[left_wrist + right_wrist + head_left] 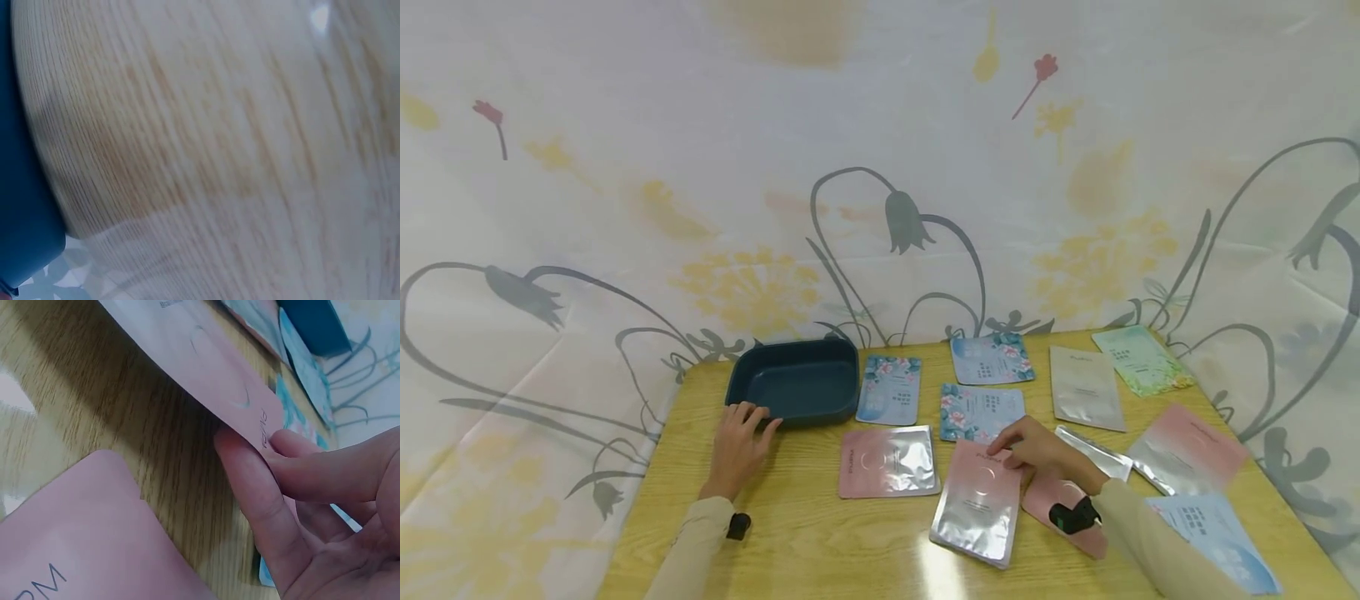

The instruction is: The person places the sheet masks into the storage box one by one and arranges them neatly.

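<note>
My right hand (1037, 450) pinches a pink-and-silver sheet mask packet (976, 508) by its top edge, thumb on one face and fingers on the other. In the right wrist view that edge of the packet (206, 369) is raised off the wood. Another pink packet (1060, 508) lies partly under my right wrist. My left hand (736, 446) holds the near left rim of a dark blue plastic basin (805, 417), fingers over the edge and thumb by the outer wall. Only a sliver of a fingertip shows in the left wrist view, beside the basin (25, 187).
A pink-and-silver packet (887, 462) lies left of the held one. Blue floral packets (889, 390) spread behind it. Toward the right lie a silver packet (1086, 387), a green one (1142, 358), a pink one (1187, 450) and a pale blue one (1217, 537). Patterned cloth (880, 275) hangs behind the table.
</note>
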Motion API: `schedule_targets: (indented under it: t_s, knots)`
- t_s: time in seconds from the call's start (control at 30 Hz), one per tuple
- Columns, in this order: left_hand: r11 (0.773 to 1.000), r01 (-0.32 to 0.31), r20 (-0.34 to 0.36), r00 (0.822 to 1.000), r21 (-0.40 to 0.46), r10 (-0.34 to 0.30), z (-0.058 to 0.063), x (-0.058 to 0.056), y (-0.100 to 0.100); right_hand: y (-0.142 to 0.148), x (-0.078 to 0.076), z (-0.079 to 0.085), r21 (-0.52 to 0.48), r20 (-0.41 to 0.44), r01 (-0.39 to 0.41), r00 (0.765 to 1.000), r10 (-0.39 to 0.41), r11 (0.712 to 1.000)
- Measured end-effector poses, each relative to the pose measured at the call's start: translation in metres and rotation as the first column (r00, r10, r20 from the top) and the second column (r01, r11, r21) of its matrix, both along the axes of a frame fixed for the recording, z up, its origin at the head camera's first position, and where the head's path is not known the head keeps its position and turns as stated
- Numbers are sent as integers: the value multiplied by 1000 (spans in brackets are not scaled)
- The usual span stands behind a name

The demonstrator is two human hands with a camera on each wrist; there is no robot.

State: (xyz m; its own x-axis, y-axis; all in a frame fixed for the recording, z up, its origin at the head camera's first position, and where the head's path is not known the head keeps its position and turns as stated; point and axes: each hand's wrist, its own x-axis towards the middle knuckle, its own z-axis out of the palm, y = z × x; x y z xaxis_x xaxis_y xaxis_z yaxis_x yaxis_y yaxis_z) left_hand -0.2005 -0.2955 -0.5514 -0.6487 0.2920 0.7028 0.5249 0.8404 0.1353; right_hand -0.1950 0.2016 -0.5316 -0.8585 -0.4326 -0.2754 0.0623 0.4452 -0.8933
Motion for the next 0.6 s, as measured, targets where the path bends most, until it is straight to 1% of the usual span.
schedule_targets:
  t_s: [0.07, 0.17, 0.3, 0.4, 0.5, 0.6]
  knots:
    - [1000, -5, 8, 1000, -3, 5, 1, 1, 0, 1, 1, -1, -23, 22, 16, 1000, -15, 1000]
    - [1000, -10, 13, 1000, -1, 10, 1, 1, 0, 2, -1, 0, -17, 32, 22, 999, -21, 1000]
    - [1000, -11, 27, 1000, 9, 11, 2, 1, 0, 3, -4, 4, 7, 51, -8, 999, 8, 1000]
    - [1000, -8, 54, 999, 20, 7, 3, 0, 1, 4, -5, 6, 0, 78, -33, 996, 33, 999]
    - [999, -10, 82, 997, 31, 7, 3, 0, 1, 6, -5, 7, -40, 98, -37, 994, 41, 999]
    - [999, -9, 86, 996, 38, 6, 3, 1, 0, 7, -4, 8, -101, 110, -35, 993, 46, 994]
